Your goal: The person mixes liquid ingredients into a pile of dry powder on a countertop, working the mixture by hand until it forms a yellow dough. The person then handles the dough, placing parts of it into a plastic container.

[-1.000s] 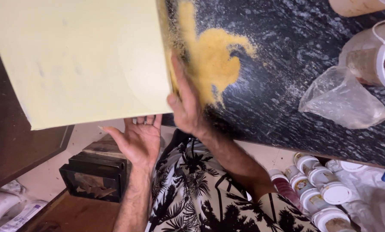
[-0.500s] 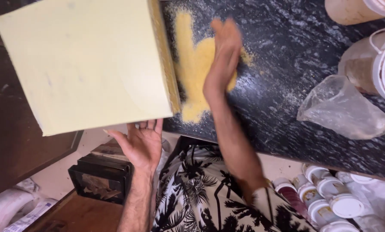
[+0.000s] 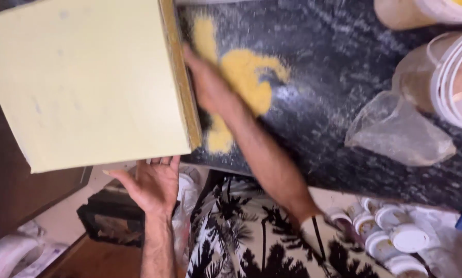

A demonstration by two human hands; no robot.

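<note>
A large pale yellow flat board (image 3: pixel 87 87) juts out over the front edge of a dark speckled counter (image 3: pixel 339 62). My left hand (image 3: pixel 154 185) is palm up beneath the board's near edge, its fingertips hidden under it. A patch of yellow powder (image 3: pixel 246 77) is spread on the counter right beside the board's side edge. My right hand (image 3: pixel 205 87), blurred and flat with nothing in it, lies on the powder against that edge.
A crumpled clear plastic bag (image 3: pixel 396 134) and a white tub (image 3: pixel 457 77) stand on the counter at the right, with another container (image 3: pixel 411 13) at the top right. Several small white-lidded jars (image 3: pixel 390 237) sit below the counter. A black box (image 3: pixel 107 221) is on the floor.
My right hand swept out over the powder, then came back left against the board's edge. The powder patch has changed shape. My left hand stays under the board.
</note>
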